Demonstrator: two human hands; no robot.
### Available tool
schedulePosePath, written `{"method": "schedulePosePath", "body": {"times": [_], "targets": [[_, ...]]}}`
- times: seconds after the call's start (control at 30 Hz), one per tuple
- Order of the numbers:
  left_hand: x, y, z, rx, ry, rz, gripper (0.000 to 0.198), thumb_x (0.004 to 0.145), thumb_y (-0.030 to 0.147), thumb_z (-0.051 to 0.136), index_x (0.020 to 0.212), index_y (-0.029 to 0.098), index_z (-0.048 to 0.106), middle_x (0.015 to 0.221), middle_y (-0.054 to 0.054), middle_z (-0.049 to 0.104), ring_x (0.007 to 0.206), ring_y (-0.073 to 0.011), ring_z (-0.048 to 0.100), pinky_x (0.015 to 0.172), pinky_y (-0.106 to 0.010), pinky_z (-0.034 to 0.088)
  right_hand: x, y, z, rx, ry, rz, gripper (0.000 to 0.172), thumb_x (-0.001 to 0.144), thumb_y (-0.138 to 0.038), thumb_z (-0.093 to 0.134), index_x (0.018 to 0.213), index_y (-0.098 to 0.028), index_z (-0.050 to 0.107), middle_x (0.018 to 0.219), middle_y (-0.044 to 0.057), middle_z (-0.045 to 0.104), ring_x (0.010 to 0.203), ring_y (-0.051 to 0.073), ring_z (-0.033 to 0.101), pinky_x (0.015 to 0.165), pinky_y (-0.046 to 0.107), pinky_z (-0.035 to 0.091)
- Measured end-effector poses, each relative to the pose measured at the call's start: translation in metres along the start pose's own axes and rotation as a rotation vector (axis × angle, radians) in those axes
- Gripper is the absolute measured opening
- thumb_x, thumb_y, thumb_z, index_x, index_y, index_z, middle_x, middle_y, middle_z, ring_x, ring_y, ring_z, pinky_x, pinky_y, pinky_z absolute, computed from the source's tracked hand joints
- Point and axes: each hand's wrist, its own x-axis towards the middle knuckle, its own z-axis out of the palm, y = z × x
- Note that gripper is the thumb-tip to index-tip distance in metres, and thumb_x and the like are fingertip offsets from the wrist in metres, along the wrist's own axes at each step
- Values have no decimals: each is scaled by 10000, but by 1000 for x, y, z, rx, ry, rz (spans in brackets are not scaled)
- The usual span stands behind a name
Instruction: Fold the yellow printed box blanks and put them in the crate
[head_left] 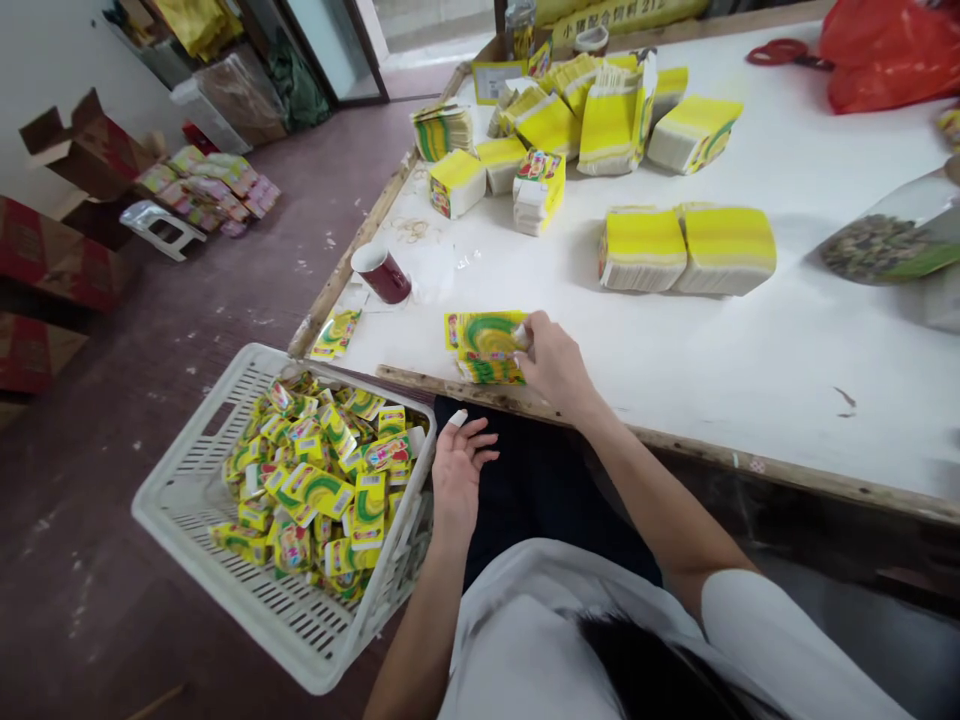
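Observation:
My right hand [556, 368] is at the table's near edge, thumb and fingers closed on the right end of a flat yellow printed carton [484, 332]. More yellow-green cartons [491, 371] lie just below it. My left hand [459, 465] is held palm up in front of the edge, fingers apart, with nothing in it. White wrapping covers a fingertip on each hand. Left of that hand, a white plastic basket [187, 530] holds many small yellow boxes [322, 490], heaped loosely.
On the white table [750, 380] stand a maroon mug [386, 277], stacks of flat cartons [645, 250], a larger pile of stacks [551, 125], red scissors [780, 52], a red bag [889, 55] and a clear bag [885, 240]. Cardboard boxes [90, 150] and a white stool [161, 228] are on the floor.

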Motion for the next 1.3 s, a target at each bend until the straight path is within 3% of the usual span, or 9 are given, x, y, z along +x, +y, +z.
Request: {"method": "schedulePosePath", "body": {"times": [0.13, 0.27, 0.43, 0.77, 0.9, 0.97, 1.07, 1.17, 1.3], "targets": [[-1, 5, 12, -57, 10, 159, 699, 685, 731, 726, 1204, 277, 613, 1228, -89, 647, 1146, -262, 629, 981, -416, 527, -56, -15, 16, 256, -242, -81, 279, 761, -95, 614, 905, -233, 418, 802, -25, 546, 693, 146, 507, 663, 267, 395], [-4, 20, 23, -156, 77, 290, 668, 697, 814, 644, 973, 206, 667, 840, -39, 622, 841, -195, 648, 842, -335, 560, -107, -30, 43, 852, -518, 18, 290, 752, -182, 662, 870, -236, 404, 760, -62, 484, 638, 104, 448, 582, 226, 364], [-5, 28, 26, -200, 201, 185, 693, 622, 868, 658, 701, 189, 549, 639, 34, 467, 546, -91, 468, 548, -213, 481, -122, -38, 54, 928, -479, 115, 452, 659, -231, 797, 934, -234, 439, 781, -72, 474, 643, 95, 400, 550, 217, 335], [-10, 17, 7, 92, 256, 162, 386, 679, 495, 872, 757, 164, 688, 718, -3, 710, 650, -124, 674, 670, -231, 567, -89, -3, 15, 767, -253, -32, 75, 843, -253, 640, 842, -203, 585, 718, -27, 589, 618, 115, 500, 591, 250, 408], [-7, 43, -10, 171, 142, 336, 480, 815, 605, 716, 1095, 215, 698, 1074, -89, 757, 1028, -228, 716, 925, -361, 562, -82, 4, -8, 471, -95, -270, 94, 873, -138, 585, 855, -209, 644, 833, 31, 682, 794, 173, 587, 733, 305, 466], [-8, 58, -15, 343, 29, 412, 720, 731, 637, 776, 1306, 244, 597, 1354, -130, 650, 1287, -291, 596, 1093, -440, 461, -81, 1, -16, 271, -113, -424, 155, 919, -133, 562, 844, -220, 666, 857, 47, 695, 854, 191, 573, 825, 344, 457], [-12, 70, -11, 745, -277, 228, 923, 544, 490, 942, 1346, 232, 565, 1404, -145, 603, 1326, -357, 549, 1118, -486, 423, -86, -10, -17, 130, -230, -579, 222, 975, -171, 522, 858, -266, 685, 841, 25, 695, 921, 202, 566, 1038, 426, 388], [-16, 62, 4, 955, -350, 45, 649, 679, 380, 868, 1242, 222, 585, 1152, -97, 706, 1053, -299, 680, 923, -432, 531, -94, -19, -5, 256, -105, -460, 173, 939, -266, 604, 1094, -314, 663, 1125, 50, 691, 1205, 263, 534, 1210, 533, 221], [-25, 42, 17, 1039, -149, 165, 651, 691, 391, 837, 1224, 217, 507, 1033, -63, 693, 904, -254, 688, 774, -362, 541, -101, -24, 15, 753, 52, -27, 743, 835, -481, 722, 1457, -259, 382, 1496, 149, 454, 1415, 314, 414, 1200, 521, 314]]}}
